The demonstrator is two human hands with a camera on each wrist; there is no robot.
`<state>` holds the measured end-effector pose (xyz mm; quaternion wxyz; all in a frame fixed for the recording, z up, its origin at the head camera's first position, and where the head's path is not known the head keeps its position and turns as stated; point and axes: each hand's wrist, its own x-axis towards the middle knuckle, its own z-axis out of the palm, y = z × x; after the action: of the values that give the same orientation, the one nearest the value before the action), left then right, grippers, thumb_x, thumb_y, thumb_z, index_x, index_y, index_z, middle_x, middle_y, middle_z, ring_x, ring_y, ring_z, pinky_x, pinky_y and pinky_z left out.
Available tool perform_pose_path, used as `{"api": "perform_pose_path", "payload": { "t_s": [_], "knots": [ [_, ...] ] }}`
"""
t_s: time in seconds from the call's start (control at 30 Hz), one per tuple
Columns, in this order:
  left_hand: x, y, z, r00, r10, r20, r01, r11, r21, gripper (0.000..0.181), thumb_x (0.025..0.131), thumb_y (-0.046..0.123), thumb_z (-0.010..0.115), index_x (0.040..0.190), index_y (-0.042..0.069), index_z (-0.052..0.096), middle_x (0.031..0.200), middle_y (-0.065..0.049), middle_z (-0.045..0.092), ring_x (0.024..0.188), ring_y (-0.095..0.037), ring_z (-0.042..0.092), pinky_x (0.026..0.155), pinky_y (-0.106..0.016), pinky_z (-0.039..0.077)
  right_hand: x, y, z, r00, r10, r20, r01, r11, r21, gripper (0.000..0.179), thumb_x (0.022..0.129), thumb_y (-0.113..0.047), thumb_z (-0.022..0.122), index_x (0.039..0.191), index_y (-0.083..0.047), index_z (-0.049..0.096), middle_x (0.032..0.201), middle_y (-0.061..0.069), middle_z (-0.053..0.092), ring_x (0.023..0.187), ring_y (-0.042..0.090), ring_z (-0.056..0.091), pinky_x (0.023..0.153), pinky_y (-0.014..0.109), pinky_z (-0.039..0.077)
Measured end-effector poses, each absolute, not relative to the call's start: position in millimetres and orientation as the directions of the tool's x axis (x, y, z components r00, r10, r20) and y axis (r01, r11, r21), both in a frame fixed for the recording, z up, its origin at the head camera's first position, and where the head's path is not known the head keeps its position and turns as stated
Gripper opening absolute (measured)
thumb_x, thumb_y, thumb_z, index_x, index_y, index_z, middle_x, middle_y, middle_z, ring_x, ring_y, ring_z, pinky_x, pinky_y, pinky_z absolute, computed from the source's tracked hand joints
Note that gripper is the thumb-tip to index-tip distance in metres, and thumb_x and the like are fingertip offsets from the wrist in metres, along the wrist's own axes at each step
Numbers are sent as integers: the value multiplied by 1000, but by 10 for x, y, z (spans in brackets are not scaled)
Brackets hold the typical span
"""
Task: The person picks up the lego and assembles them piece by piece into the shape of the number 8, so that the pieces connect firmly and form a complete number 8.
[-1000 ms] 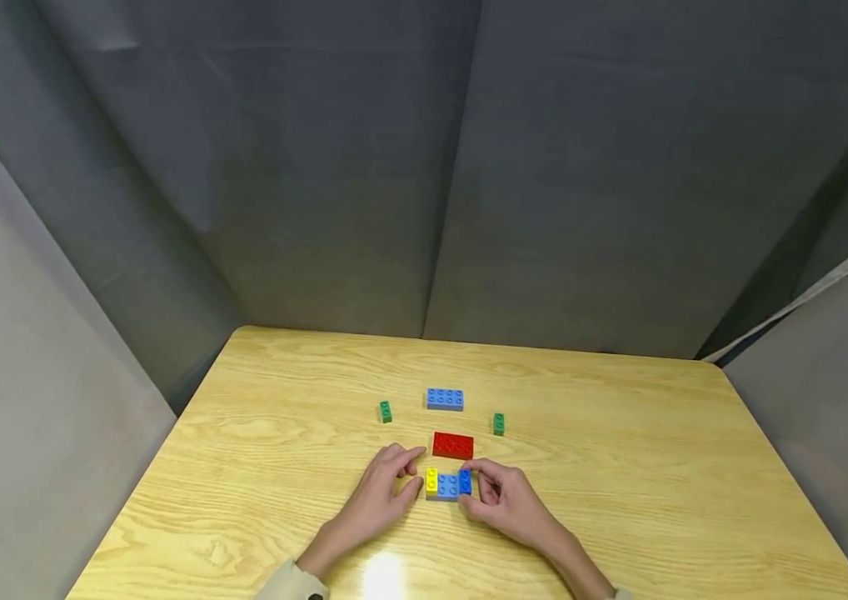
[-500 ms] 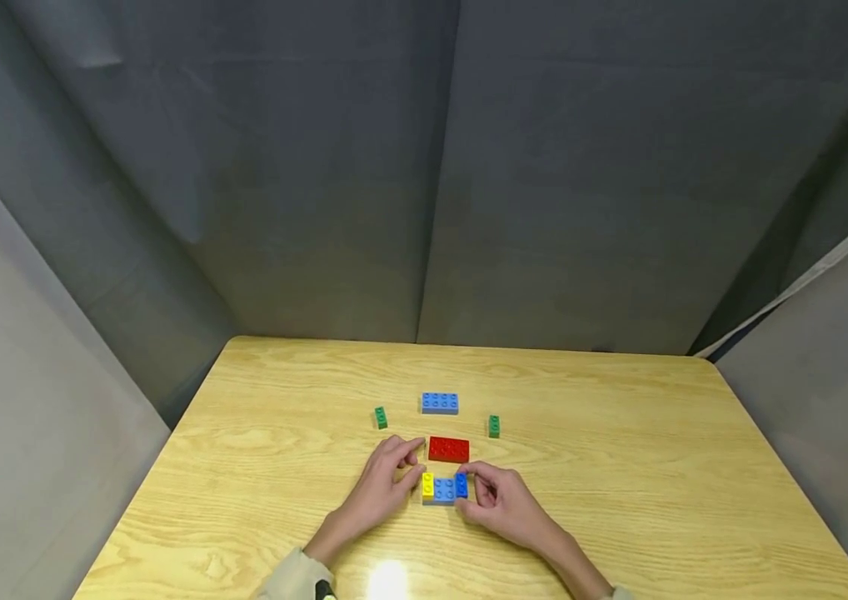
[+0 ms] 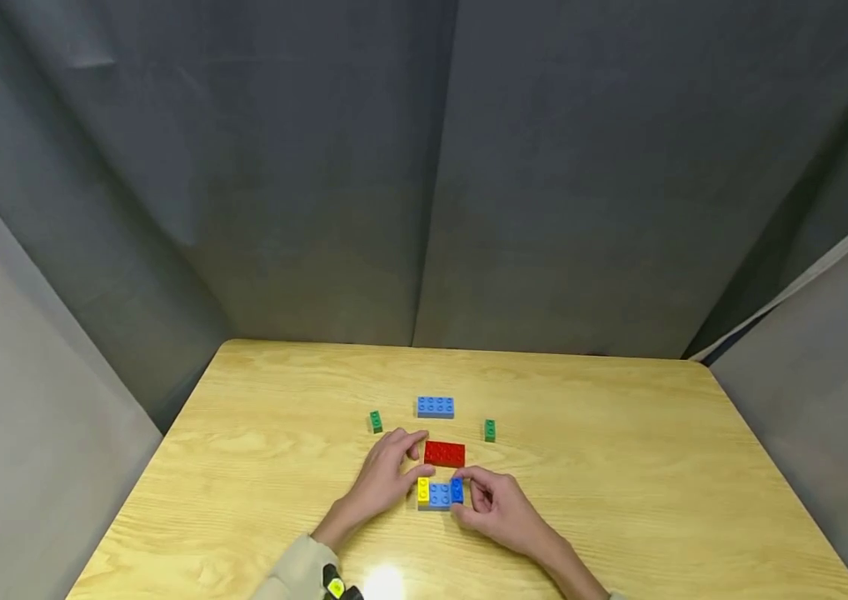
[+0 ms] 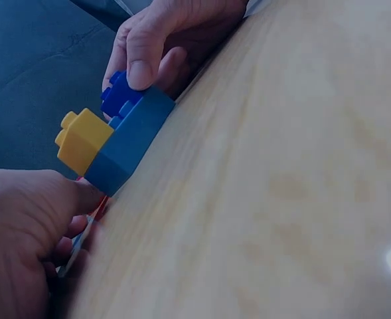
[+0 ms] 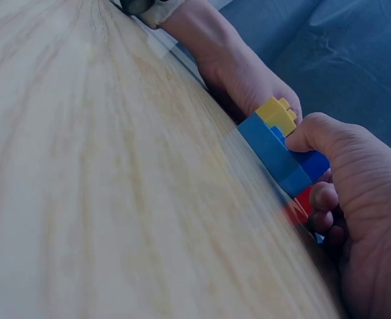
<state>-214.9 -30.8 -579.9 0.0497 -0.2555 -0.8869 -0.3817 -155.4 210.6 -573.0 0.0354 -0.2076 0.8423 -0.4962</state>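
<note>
In the head view a light blue toy brick (image 3: 440, 496) lies on the table, with a small yellow brick (image 3: 423, 490) on its left end and a small dark blue brick (image 3: 457, 490) on its right end. My right hand (image 3: 502, 510) pinches the dark blue brick between thumb and index finger; the right wrist view shows the thumb (image 5: 314, 133) against its near side. My left hand (image 3: 381, 477) is spread at the left end of a red brick (image 3: 444, 454). Its index fingertip is right at the red brick's far left corner, and its thumb lies between the red and yellow bricks.
Farther back on the wooden table (image 3: 619, 467) lies a second light blue brick (image 3: 435, 407). A small green brick (image 3: 376, 422) sits to its left, another green brick (image 3: 490, 430) to its right. Grey curtains (image 3: 319, 208) hang behind the table.
My left hand has shifted forward and right, so its thumb and index finger now reach the red brick's left end. The right hand keeps its pinch on the dark blue brick; the head view drifts slightly.
</note>
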Motion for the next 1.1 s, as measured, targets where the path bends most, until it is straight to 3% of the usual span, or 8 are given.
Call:
{"api": "perform_pose_path", "payload": {
  "t_s": [0.4, 0.7, 0.9, 1.1],
  "knots": [
    [-2193, -232, -5833, -861, 435, 265, 499, 617, 609, 51, 91, 39, 81, 134, 15, 71, 85, 7, 52, 84, -9, 43, 78, -29, 34, -1513, 2116, -5759, -910, -381, 163, -325, 412, -851, 31, 89, -21, 84, 118, -18, 71, 67, -13, 48, 56, -3, 40, 55, 16, 37],
    [-2166, -281, -5865, -876, 413, 247, 473, 640, 606, 48, 91, 42, 80, 132, 19, 72, 85, 9, 52, 84, -9, 43, 79, -28, 34, -1529, 2086, -5750, -907, -399, 139, -315, 421, -851, 35, 90, -23, 83, 121, -12, 71, 65, -13, 48, 55, -3, 40, 56, 17, 37],
    [-2172, -302, -5862, -874, 408, 264, 479, 635, 605, 46, 91, 41, 80, 130, 19, 72, 84, 12, 49, 84, -9, 43, 79, -29, 34, -1548, 2078, -5745, -902, -402, 157, -332, 414, -848, 34, 90, -23, 83, 121, -14, 71, 66, -13, 49, 56, -3, 40, 55, 16, 37],
    [-2211, -298, -5856, -869, 418, 265, 484, 608, 630, 46, 93, 39, 78, 133, 17, 70, 86, 8, 53, 86, -9, 44, 80, -29, 35, -1559, 2106, -5724, -910, -385, 155, -321, 415, -852, 36, 90, -24, 83, 122, -12, 71, 67, -13, 49, 56, -2, 40, 56, 17, 37]
  ]
}}
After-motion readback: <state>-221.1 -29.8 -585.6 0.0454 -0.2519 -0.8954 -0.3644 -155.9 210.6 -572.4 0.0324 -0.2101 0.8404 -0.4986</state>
